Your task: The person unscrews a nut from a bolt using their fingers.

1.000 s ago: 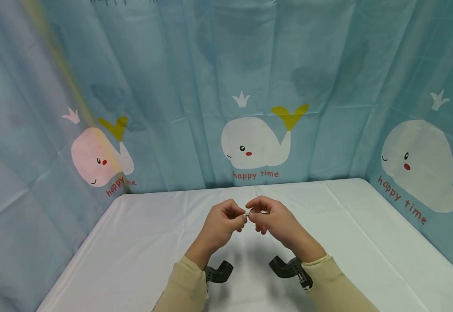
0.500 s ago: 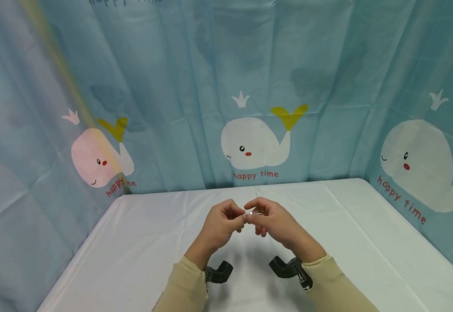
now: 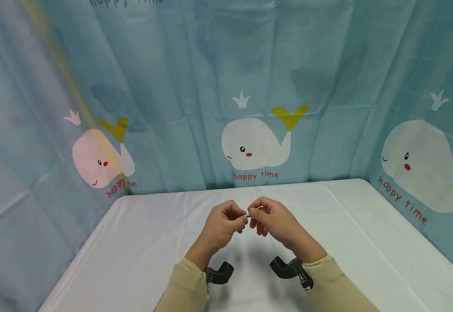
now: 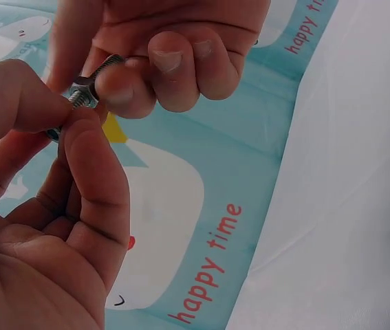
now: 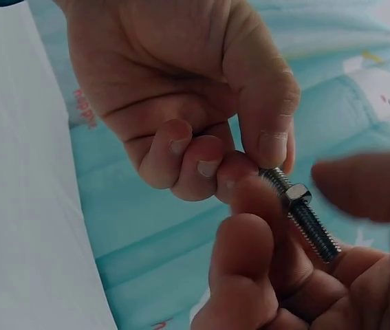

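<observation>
Left hand pinches the threaded bolt in midair above the surface; right hand pinches the hex nut, probably. Keep bolt steady, nut square, turn by fingertips.

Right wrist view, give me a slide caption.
Both hands hold a threaded bolt with a hex nut on it.

In the head view the bolt is too small to make out, mostly hidden between fingertips. Its head end is covered by the left hand; both wrist views crop the hands.
</observation>
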The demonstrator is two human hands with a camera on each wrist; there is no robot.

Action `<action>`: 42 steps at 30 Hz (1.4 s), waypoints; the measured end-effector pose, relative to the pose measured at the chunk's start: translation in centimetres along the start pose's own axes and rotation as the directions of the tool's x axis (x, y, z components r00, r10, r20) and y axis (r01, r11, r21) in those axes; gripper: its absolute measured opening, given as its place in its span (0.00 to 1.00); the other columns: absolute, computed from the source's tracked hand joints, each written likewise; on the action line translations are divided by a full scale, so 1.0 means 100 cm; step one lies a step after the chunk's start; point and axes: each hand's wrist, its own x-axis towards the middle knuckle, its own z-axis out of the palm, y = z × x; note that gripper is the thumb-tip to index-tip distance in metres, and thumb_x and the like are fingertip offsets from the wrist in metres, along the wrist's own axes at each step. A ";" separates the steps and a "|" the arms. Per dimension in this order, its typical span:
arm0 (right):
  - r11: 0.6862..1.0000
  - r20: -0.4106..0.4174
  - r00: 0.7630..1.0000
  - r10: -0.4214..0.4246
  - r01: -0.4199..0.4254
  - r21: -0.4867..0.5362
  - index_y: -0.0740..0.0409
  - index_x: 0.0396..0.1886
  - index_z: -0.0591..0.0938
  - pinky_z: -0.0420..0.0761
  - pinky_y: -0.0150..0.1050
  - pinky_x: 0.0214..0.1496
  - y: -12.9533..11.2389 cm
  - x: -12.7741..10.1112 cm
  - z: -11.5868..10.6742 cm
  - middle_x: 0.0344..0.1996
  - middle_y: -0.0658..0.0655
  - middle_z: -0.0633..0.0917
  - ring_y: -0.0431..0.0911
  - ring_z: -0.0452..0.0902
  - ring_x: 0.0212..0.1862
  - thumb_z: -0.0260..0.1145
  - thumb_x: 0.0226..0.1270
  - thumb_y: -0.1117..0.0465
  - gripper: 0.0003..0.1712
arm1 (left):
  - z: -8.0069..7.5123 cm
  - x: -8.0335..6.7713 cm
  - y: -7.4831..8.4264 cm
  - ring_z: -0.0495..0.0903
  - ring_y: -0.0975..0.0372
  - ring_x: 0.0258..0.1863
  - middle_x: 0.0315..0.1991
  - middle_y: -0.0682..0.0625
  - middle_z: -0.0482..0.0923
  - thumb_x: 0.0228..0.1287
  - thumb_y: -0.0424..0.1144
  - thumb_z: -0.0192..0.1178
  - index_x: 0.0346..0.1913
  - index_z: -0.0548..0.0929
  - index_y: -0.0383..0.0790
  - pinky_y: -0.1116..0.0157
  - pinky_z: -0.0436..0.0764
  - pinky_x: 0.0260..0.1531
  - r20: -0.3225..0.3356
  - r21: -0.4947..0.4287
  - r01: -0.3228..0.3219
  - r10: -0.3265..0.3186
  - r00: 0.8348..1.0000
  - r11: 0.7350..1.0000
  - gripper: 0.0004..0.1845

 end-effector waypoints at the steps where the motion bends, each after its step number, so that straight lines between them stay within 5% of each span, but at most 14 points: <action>1: 1.000 -0.005 1.000 0.004 -0.004 -0.004 0.63 0.44 0.79 0.76 0.39 0.27 0.000 0.000 0.000 0.29 0.62 0.82 0.50 0.75 0.26 0.62 0.74 0.55 0.14 | 0.000 0.000 0.000 0.78 0.54 0.24 0.30 0.44 0.81 0.62 0.27 0.62 0.32 0.82 0.44 0.60 0.81 0.29 0.001 0.000 0.002 -0.002 1.000 1.000 0.07; 20: 1.000 -0.023 1.000 -0.004 0.004 0.015 0.62 0.49 0.78 0.76 0.39 0.26 -0.001 0.000 0.003 0.32 0.60 0.82 0.51 0.75 0.26 0.64 0.69 0.61 0.13 | -0.001 0.000 0.000 0.78 0.55 0.25 0.29 0.44 0.80 0.62 0.26 0.62 0.32 0.82 0.44 0.58 0.81 0.29 0.001 0.013 0.001 -0.001 1.000 1.000 0.08; 26: 1.000 -0.020 1.000 -0.008 0.008 0.012 0.61 0.40 0.81 0.76 0.37 0.26 0.003 0.002 0.004 0.29 0.61 0.82 0.50 0.74 0.25 0.58 0.76 0.57 0.12 | -0.001 0.001 -0.001 0.78 0.55 0.24 0.29 0.44 0.81 0.62 0.28 0.62 0.32 0.82 0.43 0.56 0.81 0.29 0.000 0.016 0.007 -0.007 1.000 1.000 0.06; 31: 1.000 -0.042 0.999 -0.014 0.014 -0.008 0.61 0.48 0.79 0.77 0.39 0.26 0.002 0.000 0.003 0.33 0.61 0.80 0.51 0.75 0.26 0.63 0.70 0.60 0.12 | -0.001 0.000 -0.001 0.78 0.55 0.24 0.28 0.44 0.80 0.63 0.28 0.62 0.32 0.82 0.44 0.58 0.81 0.29 -0.004 0.015 0.009 -0.009 1.000 1.000 0.07; 38: 1.000 -0.047 0.999 0.009 -0.008 0.012 0.62 0.41 0.80 0.77 0.39 0.27 0.000 0.000 0.003 0.31 0.62 0.81 0.50 0.73 0.25 0.61 0.74 0.58 0.10 | -0.002 0.000 0.000 0.78 0.54 0.24 0.29 0.44 0.80 0.62 0.27 0.62 0.31 0.82 0.45 0.58 0.80 0.29 -0.005 0.015 0.000 0.000 1.000 1.000 0.08; 42: 1.000 -0.044 0.999 -0.018 0.018 0.001 0.62 0.48 0.79 0.78 0.41 0.28 -0.001 -0.001 0.003 0.37 0.61 0.80 0.52 0.76 0.27 0.63 0.69 0.61 0.12 | -0.002 0.000 0.001 0.78 0.54 0.25 0.29 0.44 0.80 0.63 0.28 0.62 0.32 0.82 0.45 0.56 0.81 0.30 -0.009 0.006 0.007 -0.007 1.000 1.000 0.07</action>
